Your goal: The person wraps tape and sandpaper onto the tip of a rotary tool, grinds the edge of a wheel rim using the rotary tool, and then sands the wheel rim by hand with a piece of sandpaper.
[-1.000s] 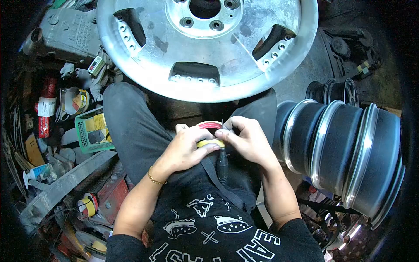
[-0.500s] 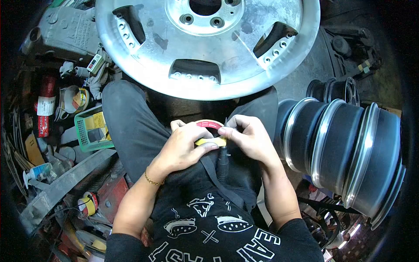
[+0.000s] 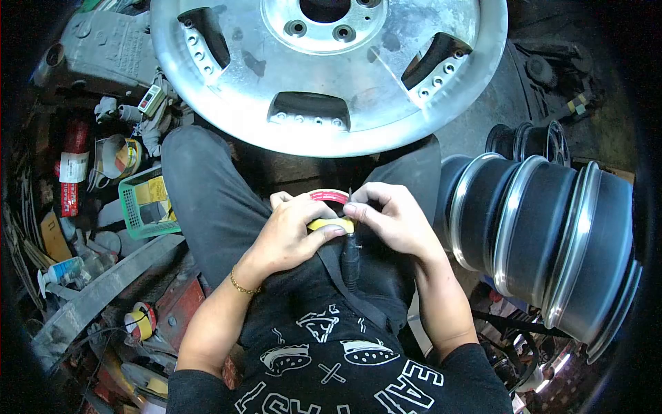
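Note:
My left hand [image 3: 298, 224] is closed around a roll of yellow tape [image 3: 329, 225] with a red printed inner core, thumb across its near side. At the roll's right edge, my right hand [image 3: 386, 215] is pinched, thumb against forefinger. A thin dark pointed tip [image 3: 349, 196] sticks up right beside those fingertips. Below the roll, a black rotary tool handpiece [image 3: 352, 263] lies against my lap, its top end close under the tape. I cannot tell what the right fingertips hold. A black strap [image 3: 336, 276] runs beside the handpiece.
A large bare-metal wheel rim [image 3: 310, 124] stands just beyond my knees. To the right, several black rims [image 3: 541, 228] with polished lips are lined up. At left are a green basket [image 3: 131, 224], a red-labelled roll [image 3: 72, 169] and a metal beam [image 3: 103, 297].
My right fingertips have shifted very slightly, and the dark tip and the handpiece's top have moved a little left. The left hand keeps the tape roll in place.

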{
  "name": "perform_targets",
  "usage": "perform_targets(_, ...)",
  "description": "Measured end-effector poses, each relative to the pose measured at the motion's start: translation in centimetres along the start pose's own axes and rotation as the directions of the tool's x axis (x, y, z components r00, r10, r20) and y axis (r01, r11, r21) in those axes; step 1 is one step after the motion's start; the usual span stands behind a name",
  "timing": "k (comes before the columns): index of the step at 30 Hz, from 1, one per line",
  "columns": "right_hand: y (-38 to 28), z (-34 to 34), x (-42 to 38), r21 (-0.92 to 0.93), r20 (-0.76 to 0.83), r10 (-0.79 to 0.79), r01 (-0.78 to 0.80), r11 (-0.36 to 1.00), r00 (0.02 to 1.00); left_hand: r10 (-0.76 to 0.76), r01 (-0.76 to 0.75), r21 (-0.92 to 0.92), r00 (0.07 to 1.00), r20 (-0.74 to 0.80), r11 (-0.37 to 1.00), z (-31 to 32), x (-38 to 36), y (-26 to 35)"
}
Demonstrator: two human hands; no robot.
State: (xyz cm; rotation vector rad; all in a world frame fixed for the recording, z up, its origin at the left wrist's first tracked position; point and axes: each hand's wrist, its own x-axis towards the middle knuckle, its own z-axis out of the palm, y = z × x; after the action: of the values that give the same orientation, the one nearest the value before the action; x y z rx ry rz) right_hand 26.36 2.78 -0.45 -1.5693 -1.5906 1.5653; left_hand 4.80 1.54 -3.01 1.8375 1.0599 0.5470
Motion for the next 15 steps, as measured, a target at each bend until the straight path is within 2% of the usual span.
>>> perform_targets(2, -0.1, 0.5, 0.0, 0.145, 0.054, -0.056, 0.048, 0.988, 0.997, -0.001, 0.001, 0.008, 1.0, -0.003, 1.0, 0.1, 0.0, 0.1)
perform_targets(3, -0.2, 0.5, 0.1, 0.146, 0.054, -0.057, 0.049, 0.988, 0.997, -0.003, 0.003, 0.012, 1.0, -0.004, 1.0, 0.3, 0.0, 0.2)
perform_targets(5, -0.3, 0.3, 0.1, 0.018, 0.008, -0.049, 0.049, 0.999, 0.999, -0.027, 0.027, 0.027, 0.999, -0.021, 0.999, 0.8, -0.1, 0.3)
perform_targets(6, -0.6, 0.2, 0.2, 0.017, 0.007, -0.049, 0.049, 0.999, 0.999, -0.051, 0.053, 0.042, 0.998, -0.04, 0.998, 0.9, -0.1, 0.3)
perform_targets(8, -1.3, -0.1, 0.2, -0.189, 0.011, -0.017, 0.019, 0.982, 1.0, -0.04, 0.043, 0.052, 0.998, -0.042, 0.998, 0.9, -0.1, 0.4)
perform_targets(9, -1.3, -0.1, 0.3, -0.189, 0.011, -0.017, 0.019, 0.982, 1.0, -0.031, 0.033, 0.062, 0.999, -0.043, 0.998, 0.9, -0.1, 0.5)
perform_targets(11, -1.1, 0.0, 0.3, -0.028, 0.061, 0.026, -0.024, 0.999, 0.998, -0.036, 0.037, 0.058, 0.999, -0.022, 0.998, 0.4, -0.2, 0.6)
perform_targets(13, -0.5, 0.4, 0.4, 0.048, 0.088, 0.026, -0.031, 0.998, 0.996, -0.042, 0.042, 0.056, 0.999, 0.002, 0.998, 0.2, -0.2, 0.6)
perform_targets(15, 0.0, 1.0, 0.4, 0.122, 0.113, 0.026, -0.04, 0.992, 0.993, 0.032, -0.027, 0.07, 0.997, -0.077, 0.997, 0.5, 0.0, 0.6)
